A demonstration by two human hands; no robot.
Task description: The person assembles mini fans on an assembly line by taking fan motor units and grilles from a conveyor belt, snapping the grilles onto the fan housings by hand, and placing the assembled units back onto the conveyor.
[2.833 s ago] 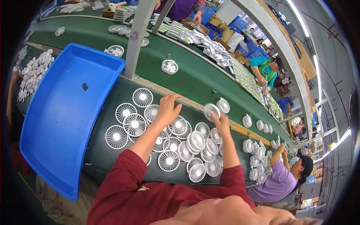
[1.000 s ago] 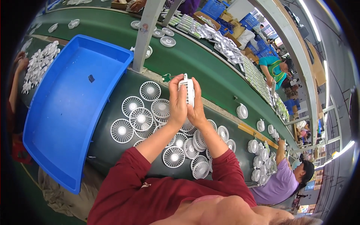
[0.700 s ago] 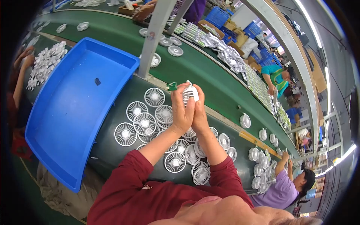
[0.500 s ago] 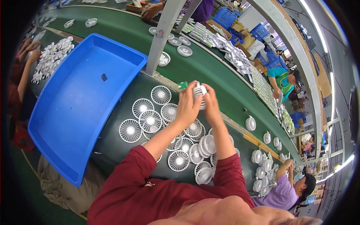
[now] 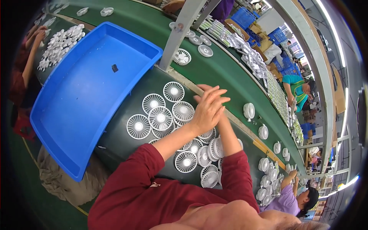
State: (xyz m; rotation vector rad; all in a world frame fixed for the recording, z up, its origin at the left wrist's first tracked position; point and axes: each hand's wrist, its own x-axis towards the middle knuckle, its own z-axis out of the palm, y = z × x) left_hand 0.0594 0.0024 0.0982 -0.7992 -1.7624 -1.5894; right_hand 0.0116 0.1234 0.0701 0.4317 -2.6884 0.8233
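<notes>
My left hand (image 5: 209, 111) lies across the front of my right hand, its fingers stretched out and apart toward the right. Behind it, my right hand (image 5: 201, 88) is mostly hidden; a few fingertips show on the left, spaced apart. I see nothing held in either hand. Both are over the near edge of the green conveyor belt (image 5: 228, 82). Below my wrists, several round white fan grilles (image 5: 182, 111) lie loose and overlapping on the dark green work surface (image 5: 115, 132). A white fan head (image 5: 248, 111) stands on the belt just right of my hands.
A large blue bin (image 5: 78, 92) with a small dark scrap inside stands at left. A metal post (image 5: 177, 38) rises beyond it. White parts (image 5: 61, 46) are heaped at far left near another person's hands. More fan heads (image 5: 264, 180) are piled at right beside a co-worker in purple (image 5: 285, 197).
The white fan part between my hands is no longer there, and another fan head shows on the belt to their right. My left hand has opened and crossed over the right. The view has shifted.
</notes>
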